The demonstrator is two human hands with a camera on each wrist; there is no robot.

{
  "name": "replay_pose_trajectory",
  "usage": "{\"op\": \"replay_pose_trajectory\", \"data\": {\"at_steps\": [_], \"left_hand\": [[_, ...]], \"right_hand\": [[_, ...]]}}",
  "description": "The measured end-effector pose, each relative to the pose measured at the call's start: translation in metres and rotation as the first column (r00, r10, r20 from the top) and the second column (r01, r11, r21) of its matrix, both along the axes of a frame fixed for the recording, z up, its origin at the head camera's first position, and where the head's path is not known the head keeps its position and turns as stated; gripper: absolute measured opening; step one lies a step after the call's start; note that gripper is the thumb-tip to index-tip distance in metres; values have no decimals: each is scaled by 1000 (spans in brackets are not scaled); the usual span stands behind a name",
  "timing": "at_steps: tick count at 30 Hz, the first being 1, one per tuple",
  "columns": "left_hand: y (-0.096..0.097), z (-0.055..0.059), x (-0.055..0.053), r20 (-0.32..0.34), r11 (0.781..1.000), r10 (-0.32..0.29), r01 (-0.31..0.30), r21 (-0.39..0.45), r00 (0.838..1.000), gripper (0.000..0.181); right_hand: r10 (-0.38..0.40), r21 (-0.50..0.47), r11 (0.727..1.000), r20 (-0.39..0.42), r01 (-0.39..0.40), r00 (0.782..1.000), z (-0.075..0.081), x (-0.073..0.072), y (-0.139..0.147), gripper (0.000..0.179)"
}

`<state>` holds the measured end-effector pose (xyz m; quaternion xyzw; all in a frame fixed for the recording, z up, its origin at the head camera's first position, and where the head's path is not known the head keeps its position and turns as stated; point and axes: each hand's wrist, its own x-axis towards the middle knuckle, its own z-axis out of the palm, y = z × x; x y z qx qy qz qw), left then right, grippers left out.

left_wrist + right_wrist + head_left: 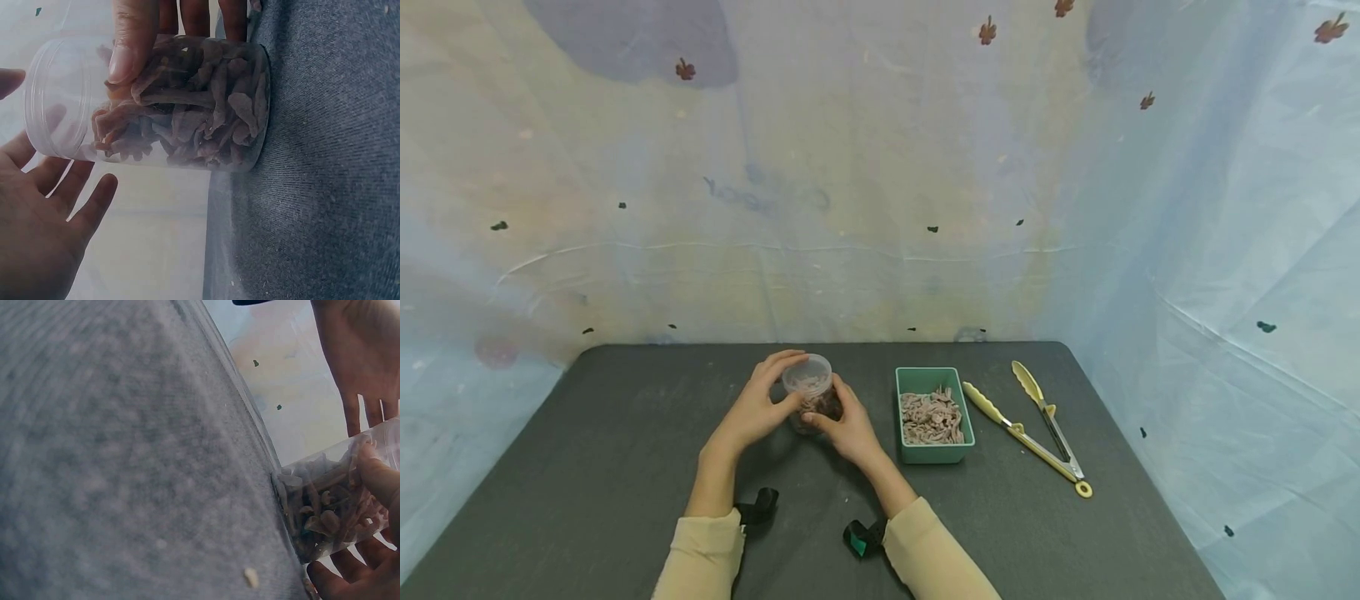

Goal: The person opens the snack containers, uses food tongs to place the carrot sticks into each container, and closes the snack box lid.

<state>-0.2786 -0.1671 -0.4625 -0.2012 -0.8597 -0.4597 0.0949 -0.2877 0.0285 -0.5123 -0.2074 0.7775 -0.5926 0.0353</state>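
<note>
A clear plastic jar [823, 405] stands upright on the dark table, partly filled with brownish-grey strip-like pieces that look like dried food. Around its translucent lid [807, 372] my left hand [751, 414] is curled, with fingers at the far side and thumb at the near side. My right hand [852, 432] grips the jar's body from the right. In the left wrist view, the right thumb [128, 56] presses the jar wall, while the left hand [44, 219] is at the lid end. The right wrist view shows the jar [325, 506] between both hands.
Right of the jar is a green rectangular container [936, 454] holding similar pieces. Beyond it lie spread tongs [1037, 446] with yellow tips. A patterned plastic sheet [865, 167] hangs behind the table [625, 450]. A small pale crumb [251, 577] lies on the tabletop.
</note>
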Motion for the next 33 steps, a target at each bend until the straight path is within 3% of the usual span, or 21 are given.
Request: {"op": "replay_pose_trajectory", "data": {"at_steps": [11, 26, 33], "left_hand": [[6, 3, 2, 26, 995, 103, -103, -9, 994, 66], [3, 1, 0, -4, 998, 55, -55, -22, 998, 62], [2, 2, 1, -3, 997, 67, -67, -23, 998, 64]], "right_hand": [[5, -16, 1000, -8, -5, 1000, -3, -1, 0, 76], [15, -9, 1000, -19, -15, 1000, 2, 1, 1, 76], [16, -11, 1000, -21, -17, 1000, 1, 0, 2, 76]]}}
